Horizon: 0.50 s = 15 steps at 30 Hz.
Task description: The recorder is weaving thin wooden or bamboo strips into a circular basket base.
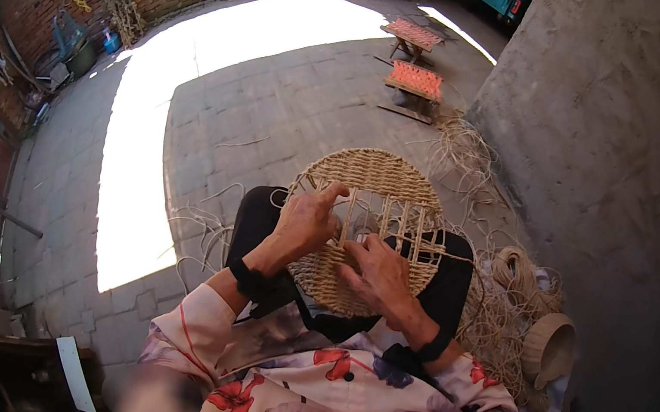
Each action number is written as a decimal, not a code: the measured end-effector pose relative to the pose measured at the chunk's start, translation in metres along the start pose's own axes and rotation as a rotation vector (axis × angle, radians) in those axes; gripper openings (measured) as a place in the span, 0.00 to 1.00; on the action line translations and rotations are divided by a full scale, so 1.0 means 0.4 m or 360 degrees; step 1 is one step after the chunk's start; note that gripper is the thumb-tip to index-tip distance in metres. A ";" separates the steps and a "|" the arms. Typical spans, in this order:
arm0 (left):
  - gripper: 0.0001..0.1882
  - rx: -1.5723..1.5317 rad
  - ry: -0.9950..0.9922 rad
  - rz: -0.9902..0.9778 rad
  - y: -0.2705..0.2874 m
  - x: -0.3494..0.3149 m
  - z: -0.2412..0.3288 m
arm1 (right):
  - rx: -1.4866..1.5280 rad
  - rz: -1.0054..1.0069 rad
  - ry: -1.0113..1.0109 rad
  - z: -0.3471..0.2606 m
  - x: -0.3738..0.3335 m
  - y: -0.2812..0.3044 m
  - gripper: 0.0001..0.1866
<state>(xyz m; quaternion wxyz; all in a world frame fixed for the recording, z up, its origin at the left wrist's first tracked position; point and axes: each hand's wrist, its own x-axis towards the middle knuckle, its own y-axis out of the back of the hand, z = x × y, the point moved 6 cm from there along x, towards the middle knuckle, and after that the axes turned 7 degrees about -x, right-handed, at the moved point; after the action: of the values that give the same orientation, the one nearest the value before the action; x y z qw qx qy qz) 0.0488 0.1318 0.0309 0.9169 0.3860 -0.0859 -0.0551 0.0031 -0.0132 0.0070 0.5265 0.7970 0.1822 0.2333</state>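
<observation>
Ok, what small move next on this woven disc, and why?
Probably weave across the bare cords of the woven disc: its top and bottom are densely woven, its middle is largely open, and the left hand and right hand are there.

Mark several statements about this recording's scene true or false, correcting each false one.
1. The bare left hand and bare right hand are both at the round, tan, woven-fibre panel. True.
2. The weave fills the whole panel. False: open gaps cross its middle.
3. Two low stools with orange-red woven seats stand on the paving ahead. True.
4. The round coil of tan fibre cord lies on the person's left. False: it lies on the right.
</observation>
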 end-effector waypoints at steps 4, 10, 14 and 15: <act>0.16 0.0369 0.0303 0.0231 0.081 -0.074 -0.092 | 0.0006 0.0080 0.0099 -0.013 -0.004 0.012 0.19; 0.14 -0.0097 0.0514 0.0438 0.150 -0.195 -0.298 | 0.0132 0.0313 0.0153 -0.024 -0.001 0.027 0.17; 0.11 -0.0996 0.0853 0.0264 0.151 -0.187 -0.289 | 0.0086 0.0270 0.0485 -0.092 0.027 0.007 0.19; 0.08 -0.1185 0.0776 0.0318 0.160 -0.168 -0.257 | 0.0083 0.0271 0.0491 -0.100 0.030 0.003 0.19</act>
<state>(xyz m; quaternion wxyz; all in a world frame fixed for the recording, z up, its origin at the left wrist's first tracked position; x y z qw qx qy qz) 0.0057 0.2594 -0.0018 0.9874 0.0215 0.1213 0.0990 -0.0096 0.0230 0.0236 0.4498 0.7777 0.1985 0.3918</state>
